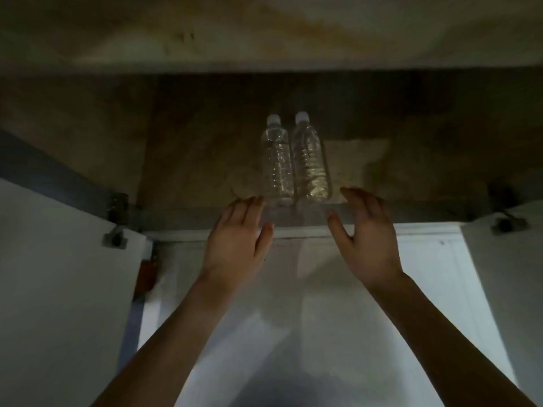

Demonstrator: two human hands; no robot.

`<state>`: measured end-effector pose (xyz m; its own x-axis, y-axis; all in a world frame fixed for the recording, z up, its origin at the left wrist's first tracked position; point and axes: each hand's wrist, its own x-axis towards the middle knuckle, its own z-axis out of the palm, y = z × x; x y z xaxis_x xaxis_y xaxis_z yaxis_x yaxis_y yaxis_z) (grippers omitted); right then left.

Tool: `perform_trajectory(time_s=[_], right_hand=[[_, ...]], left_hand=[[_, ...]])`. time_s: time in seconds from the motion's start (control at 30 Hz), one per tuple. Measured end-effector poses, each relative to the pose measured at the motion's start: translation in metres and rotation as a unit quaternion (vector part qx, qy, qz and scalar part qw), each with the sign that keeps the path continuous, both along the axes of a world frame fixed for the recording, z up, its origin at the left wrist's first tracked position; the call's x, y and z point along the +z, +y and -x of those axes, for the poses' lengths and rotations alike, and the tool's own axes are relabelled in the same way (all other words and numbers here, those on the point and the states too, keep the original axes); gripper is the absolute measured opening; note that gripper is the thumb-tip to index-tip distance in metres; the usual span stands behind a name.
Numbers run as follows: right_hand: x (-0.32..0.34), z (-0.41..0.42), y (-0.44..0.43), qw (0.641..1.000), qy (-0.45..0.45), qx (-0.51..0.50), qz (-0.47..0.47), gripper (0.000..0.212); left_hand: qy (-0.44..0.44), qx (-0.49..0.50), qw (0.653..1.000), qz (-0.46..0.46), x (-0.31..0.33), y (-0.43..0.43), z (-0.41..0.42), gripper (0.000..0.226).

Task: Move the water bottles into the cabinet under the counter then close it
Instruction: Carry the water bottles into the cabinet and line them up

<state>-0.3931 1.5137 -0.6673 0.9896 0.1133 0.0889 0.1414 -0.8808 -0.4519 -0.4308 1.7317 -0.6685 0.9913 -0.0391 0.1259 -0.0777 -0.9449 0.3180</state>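
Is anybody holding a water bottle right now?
No, the left hand and the right hand are both open, neither one wrapped around the left bottle or the right bottle.

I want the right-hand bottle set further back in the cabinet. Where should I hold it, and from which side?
Probably wrap the right hand round the ribbed middle of the right-hand bottle, coming from its right and front. It stands upright, the other bottle crowds its left side, and its right side is free.

Brown cabinet floor (205, 148), two bottles (293, 160) (clear, touching) standing
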Motion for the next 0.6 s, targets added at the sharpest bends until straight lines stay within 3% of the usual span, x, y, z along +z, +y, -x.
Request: perform_trajectory(time_s=[0.13, 0.23, 0.4, 0.6], right_hand=[[0.121, 0.050, -0.019, 0.999, 0.011, 0.025, 0.034, 0.051], [0.242, 0.088, -0.033, 0.998, 0.045, 0.025, 0.045, 0.050], [0.460, 0.134, -0.064, 0.994, 0.087, 0.031, 0.058, 0.053], [0.655, 0.173, -0.097, 0.998, 0.022, -0.008, 0.052, 0.054]], left_hand=[[0.072, -0.038, 0.995, -0.057, 0.121, -0.016, 0.056, 0.053], [0.108, -0.061, 0.992, -0.029, 0.242, -0.037, 0.090, 0.053], [0.115, -0.083, 0.990, 0.017, 0.459, -0.068, 0.121, 0.050], [0.081, -0.130, 0.988, 0.015, 0.659, -0.096, 0.137, 0.059]])
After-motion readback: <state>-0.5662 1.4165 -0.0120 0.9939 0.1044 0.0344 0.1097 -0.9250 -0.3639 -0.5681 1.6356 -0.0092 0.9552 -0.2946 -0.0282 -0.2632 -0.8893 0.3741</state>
